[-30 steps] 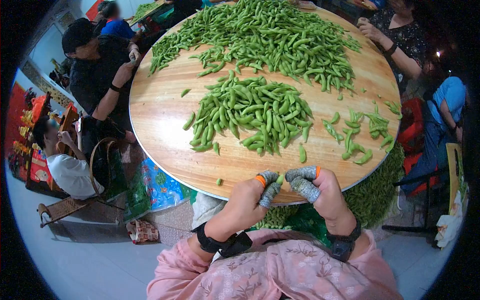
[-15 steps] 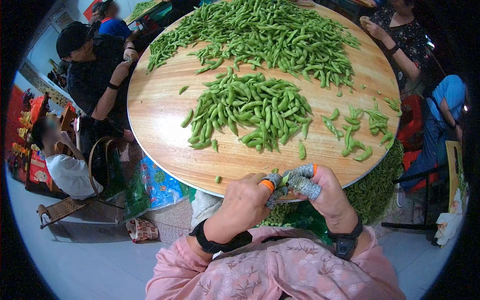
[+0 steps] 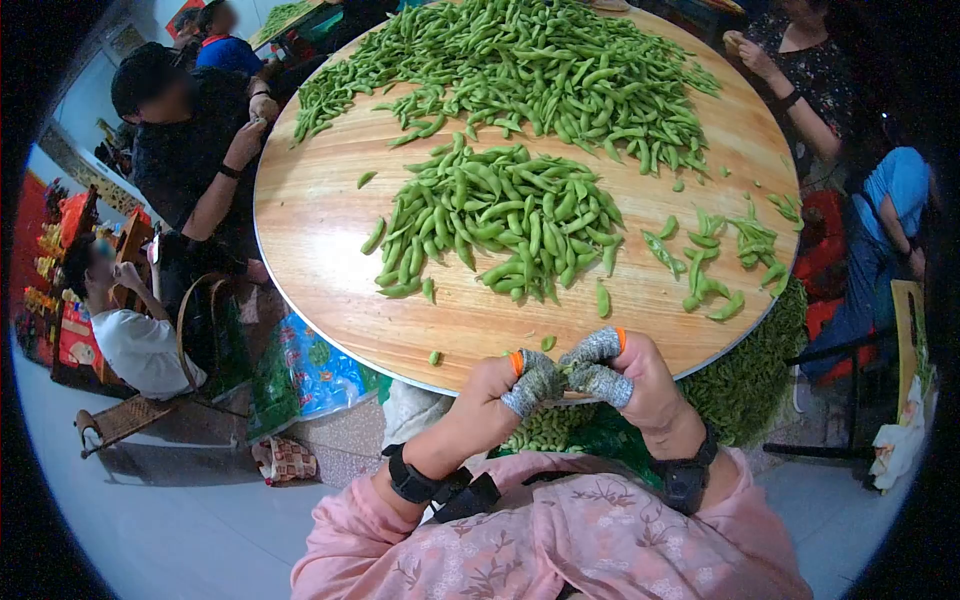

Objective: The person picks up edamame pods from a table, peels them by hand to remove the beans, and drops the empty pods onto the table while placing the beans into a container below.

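Note:
My left hand point(image 3: 485, 398) and my right hand point(image 3: 648, 392) meet at the near table edge, with grey knitted covers on the thumbs and forefingers. Both are closed, fingertip to fingertip, around a green soybean pod point(image 3: 564, 369), mostly hidden by the covers. Just beyond them lies a small green bit point(image 3: 548, 342), with a single pod point(image 3: 603, 299) farther off. A smaller pile of pods point(image 3: 500, 215) sits mid-table in front of me. Below my hands, under the table edge, pale green shelled beans point(image 3: 545, 430) show in part.
A large heap of pods point(image 3: 540, 70) covers the far side of the round wooden table point(image 3: 320, 240). Scattered pods point(image 3: 712, 290) lie at the right. Green husks point(image 3: 745, 390) are piled below the right edge. Several people sit around; a wicker chair point(image 3: 130, 405) stands at the left.
My left hand has turned, so its covered thumb shows more, and shifted slightly left and down. The pod is now more hidden between the fingertips. The piles have not moved.

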Available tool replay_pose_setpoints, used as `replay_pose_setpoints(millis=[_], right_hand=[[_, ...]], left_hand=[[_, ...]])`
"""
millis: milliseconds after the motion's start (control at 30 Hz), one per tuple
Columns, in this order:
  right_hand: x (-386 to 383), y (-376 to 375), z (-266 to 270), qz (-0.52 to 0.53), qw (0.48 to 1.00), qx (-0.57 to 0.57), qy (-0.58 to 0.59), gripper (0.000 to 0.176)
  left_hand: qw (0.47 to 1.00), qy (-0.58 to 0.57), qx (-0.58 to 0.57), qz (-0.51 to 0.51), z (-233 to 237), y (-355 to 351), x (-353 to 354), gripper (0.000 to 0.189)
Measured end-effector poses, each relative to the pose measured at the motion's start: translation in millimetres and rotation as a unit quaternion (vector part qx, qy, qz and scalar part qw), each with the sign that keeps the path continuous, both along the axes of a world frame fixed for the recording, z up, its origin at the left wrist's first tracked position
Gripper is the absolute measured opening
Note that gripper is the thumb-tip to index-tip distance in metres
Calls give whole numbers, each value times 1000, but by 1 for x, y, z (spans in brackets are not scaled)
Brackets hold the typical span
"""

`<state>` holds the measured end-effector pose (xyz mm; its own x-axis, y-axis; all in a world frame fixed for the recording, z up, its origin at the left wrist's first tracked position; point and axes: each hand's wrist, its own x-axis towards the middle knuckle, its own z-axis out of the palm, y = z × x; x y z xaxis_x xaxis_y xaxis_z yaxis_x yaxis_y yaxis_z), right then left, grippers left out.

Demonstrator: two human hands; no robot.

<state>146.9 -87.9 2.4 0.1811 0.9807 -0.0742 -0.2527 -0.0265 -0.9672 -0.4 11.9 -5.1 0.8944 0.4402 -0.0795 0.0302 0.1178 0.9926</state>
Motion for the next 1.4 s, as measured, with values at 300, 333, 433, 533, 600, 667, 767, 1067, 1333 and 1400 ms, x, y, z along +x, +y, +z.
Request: replay_pose_setpoints(millis=[300, 333, 433, 533, 600, 667, 767, 1067, 1333, 1400], right_hand=[[-5, -1, 10, -4, 989, -15, -144, 10], [-6, -1, 10, -26, 987, -13, -157, 10], [-2, 1, 6, -95, 982, 9, -163, 9], [24, -2, 3, -214, 961, 12, -176, 9], [55, -7, -4, -273, 945, 8, -180, 12], [88, -17, -16, -303, 929, -34, -210, 17], [105, -28, -15, -373, 871, -40, -317, 21], [55, -11, -10, -212, 921, 8, -326, 21], [66, 15, -21, -111, 829, -11, -547, 20], [82, 8, -19, -178, 796, -61, -575, 20]], left_hand=[[978, 77, 189, 36, 2, -7, 5, 14], [975, 66, 207, 52, -3, -8, 7, 19], [953, 18, 282, 105, -1, -12, 7, 28], [924, 6, 344, 164, -3, -4, -9, 36], [900, 48, 375, 214, -3, 10, -25, 40], [863, 75, 428, 260, -9, 25, -36, 35], [841, 110, 443, 290, -27, 34, -37, 30], [914, 12, 405, 11, -14, -14, 18, 28], [928, -95, 360, -30, -2, -3, 9, 29], [895, -50, 433, 91, 1, 24, 6, 31]])
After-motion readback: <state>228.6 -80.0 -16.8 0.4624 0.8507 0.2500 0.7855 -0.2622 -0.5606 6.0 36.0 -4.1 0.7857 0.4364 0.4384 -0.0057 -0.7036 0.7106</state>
